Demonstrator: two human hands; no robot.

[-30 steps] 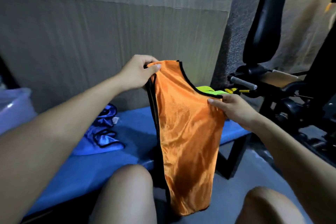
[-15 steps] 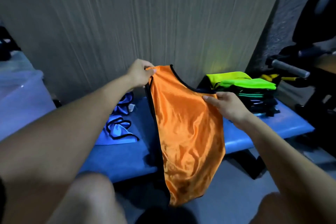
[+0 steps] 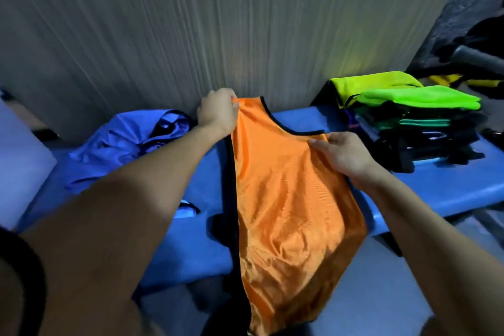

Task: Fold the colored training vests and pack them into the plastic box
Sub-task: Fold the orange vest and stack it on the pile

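An orange training vest [image 3: 289, 199] with black trim hangs over the front of a blue bench [image 3: 436, 188], its lower end dropping past the bench edge. My left hand [image 3: 216, 110] grips the vest's upper left shoulder strap. My right hand [image 3: 343, 153] pinches the upper right corner by the armhole. Crumpled blue vests [image 3: 120, 144] lie on the bench to the left. A stack of folded vests [image 3: 414, 120], yellow and green on top, darker ones below, sits on the bench at the right. A pale plastic box [image 3: 19, 166] shows at the far left edge.
A grey ribbed wall [image 3: 218, 22] stands right behind the bench. Dark gym equipment [image 3: 477, 52] with a grey handle is at the upper right. Grey floor [image 3: 381, 281] lies below the bench, and my knees are at the bottom edge.
Both hands have lowered the orange vest toward the bench. The view has swung down and left, bringing the folded stack and blue vests fully into sight.
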